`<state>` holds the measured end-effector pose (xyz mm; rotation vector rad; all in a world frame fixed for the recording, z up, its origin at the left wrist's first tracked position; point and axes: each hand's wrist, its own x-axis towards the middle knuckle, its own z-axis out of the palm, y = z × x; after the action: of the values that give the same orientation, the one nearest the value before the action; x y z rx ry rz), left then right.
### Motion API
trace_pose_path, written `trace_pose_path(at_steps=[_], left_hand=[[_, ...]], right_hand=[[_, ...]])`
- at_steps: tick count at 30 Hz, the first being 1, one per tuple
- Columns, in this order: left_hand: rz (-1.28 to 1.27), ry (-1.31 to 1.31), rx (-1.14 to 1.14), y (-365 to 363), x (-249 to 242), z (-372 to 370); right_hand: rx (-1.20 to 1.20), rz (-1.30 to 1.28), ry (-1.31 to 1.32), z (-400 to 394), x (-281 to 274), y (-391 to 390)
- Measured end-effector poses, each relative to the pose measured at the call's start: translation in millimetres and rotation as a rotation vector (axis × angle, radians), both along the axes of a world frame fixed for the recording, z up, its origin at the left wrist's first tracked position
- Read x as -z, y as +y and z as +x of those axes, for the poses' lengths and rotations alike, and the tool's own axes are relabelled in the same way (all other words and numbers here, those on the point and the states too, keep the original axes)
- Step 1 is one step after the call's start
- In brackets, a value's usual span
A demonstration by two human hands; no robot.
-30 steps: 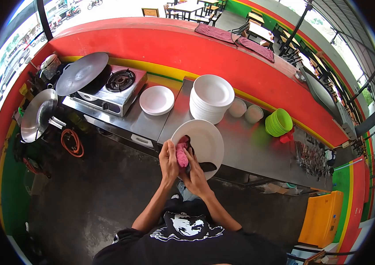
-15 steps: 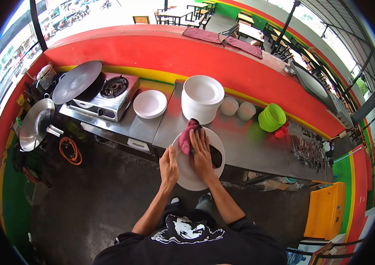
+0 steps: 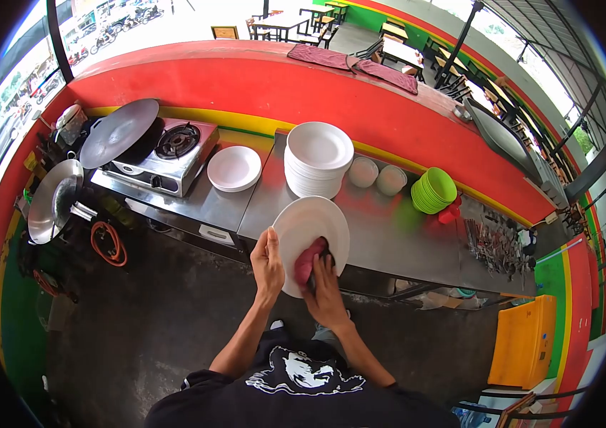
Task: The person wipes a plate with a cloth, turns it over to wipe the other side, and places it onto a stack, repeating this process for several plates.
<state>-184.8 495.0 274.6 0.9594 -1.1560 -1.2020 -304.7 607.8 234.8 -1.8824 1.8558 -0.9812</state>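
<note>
A white plate (image 3: 303,214) is held up in front of me, tilted, near the counter's front edge. My left hand (image 3: 267,269) grips its left rim, with the thumb side toward the plate's face. My right hand (image 3: 326,294) presses a dark red cloth (image 3: 308,261) on the lower part of the plate's face. Just beyond the plate stands a tall stack of white plates (image 3: 317,160) on the metal counter (image 3: 388,246). A lower stack of white plates (image 3: 234,168) sits to its left.
Left on the counter is a gas stove (image 3: 174,153) with a wok lid (image 3: 119,133). To the right are small bowls (image 3: 378,176), green bowls (image 3: 434,190), a red item (image 3: 450,212) and piled cutlery (image 3: 495,246). A red wall (image 3: 246,82) runs behind.
My right hand and the cloth have moved down across the plate. The plate is more tilted and a little higher, and my left hand has shifted slightly up and left with it.
</note>
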Motion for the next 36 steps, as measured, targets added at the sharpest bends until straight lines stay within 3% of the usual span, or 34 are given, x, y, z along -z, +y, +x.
trace_pose_path(at_steps=[3, 7, 12, 20, 23, 30, 36], left_hand=[[-0.036, 0.061, -0.026, 10, 2, -20], [0.103, -0.028, 0.188, 27, -6, -21], [0.007, -0.11, 0.128, 32, -4, -27], [0.004, 0.008, 0.038, 16, -6, -9], [-0.02, 0.035, -0.008, 7, -5, -6], [-0.038, 0.104, -0.013, 13, -4, -33], [0.036, 0.03, 0.209, 32, 7, -32]], right_hand=[[-0.084, 0.034, -0.14, 10, -10, -1], [-0.051, -0.133, -0.101, 0, -7, -19], [0.124, -0.277, 0.079, -29, -7, -47], [0.281, -0.134, 0.224, -46, -5, -34], [0.227, -0.091, 0.189, -30, 0, -17], [-0.03, -0.071, -0.185, 10, -13, -3], [0.129, -0.283, 0.008, -13, -24, -36]])
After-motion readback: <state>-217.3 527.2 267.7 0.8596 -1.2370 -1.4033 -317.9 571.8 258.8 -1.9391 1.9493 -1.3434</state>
